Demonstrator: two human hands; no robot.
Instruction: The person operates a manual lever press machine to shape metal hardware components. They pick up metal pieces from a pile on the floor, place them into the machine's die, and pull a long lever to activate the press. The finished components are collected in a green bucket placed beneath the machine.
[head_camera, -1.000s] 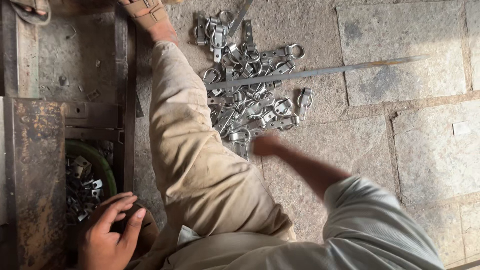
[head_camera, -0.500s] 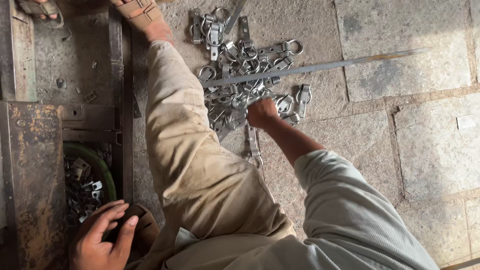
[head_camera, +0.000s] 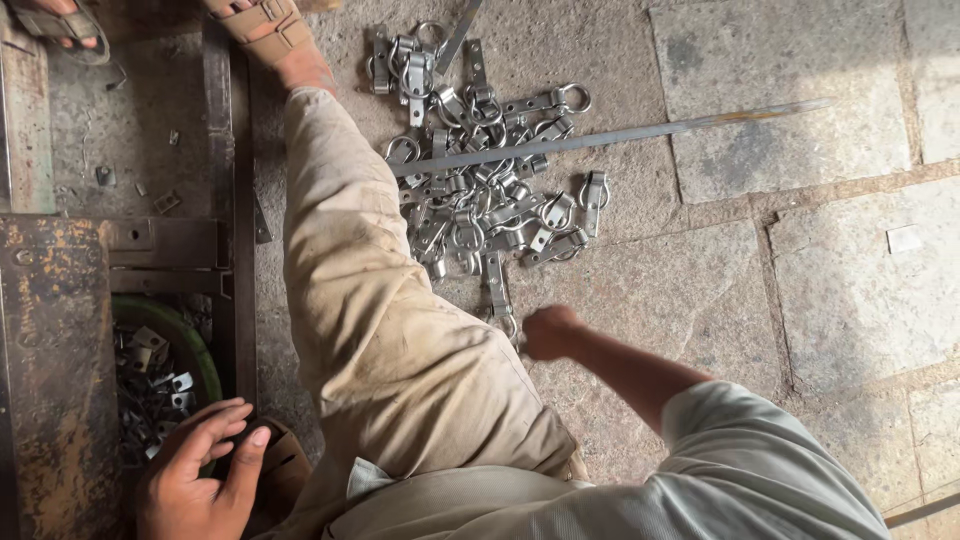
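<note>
My right hand (head_camera: 552, 332) is curled into a fist low over the stone floor, just below a pile of silver metal ring fittings (head_camera: 480, 190). The ring end of one strap fitting (head_camera: 498, 290) shows at its fingers. My left hand (head_camera: 200, 475) lies at the lower left with fingers spread. It rests on the edge of a dark brown rounded object (head_camera: 285, 462), next to a green bowl (head_camera: 205, 350) that holds several small metal parts. My leg in tan trousers (head_camera: 370, 300) stretches between the two hands.
A long thin metal strip (head_camera: 640, 133) lies across the pile. A rusty metal machine frame (head_camera: 55, 350) and a dark upright bar (head_camera: 230, 180) stand at left. My sandalled foot (head_camera: 270, 30) is at the top; another sandalled foot (head_camera: 55, 22) at top left.
My right hand reached up into the pile half a second ago and has since drawn back toward my body, closed. My left hand has barely shifted by the bowl.
</note>
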